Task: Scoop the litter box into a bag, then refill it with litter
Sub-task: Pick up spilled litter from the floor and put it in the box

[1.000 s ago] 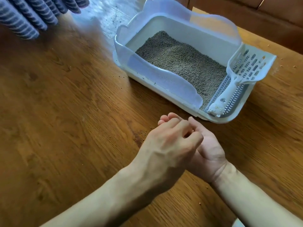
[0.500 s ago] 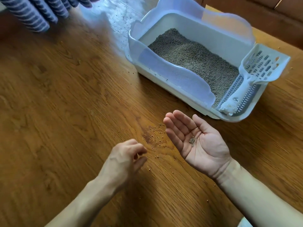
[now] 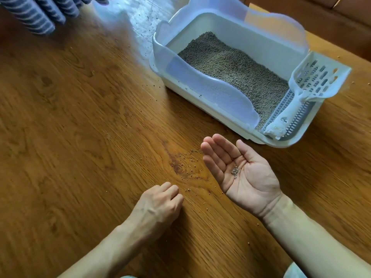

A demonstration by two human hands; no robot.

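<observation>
A white litter box (image 3: pixel 200 89) with translucent raised walls stands on the wooden table (image 3: pixel 70 121) at the upper right, holding grey-brown litter (image 3: pixel 230 65). A white slotted scoop (image 3: pixel 313 79) leans on the box's right end, handle down on a grille. My right hand (image 3: pixel 249 177) lies palm up in front of the box, fingers straight, with a few litter grains (image 3: pixel 234 171) in the palm. My left hand (image 3: pixel 158 205) rests knuckles up on the table, fingers curled under, just below loose spilled grains (image 3: pixel 186 163). Its fingertips are hidden.
A blue and white striped cloth (image 3: pixel 36 13) hangs over the table's far left corner. More stray grains dot the wood left of the box and by its right end. A dark brown surface runs behind the box at the top right.
My left hand lifted off my right palm and dropped down-left onto the table near the spilled grains. My right palm, uncovered, shows the few grains in it.
</observation>
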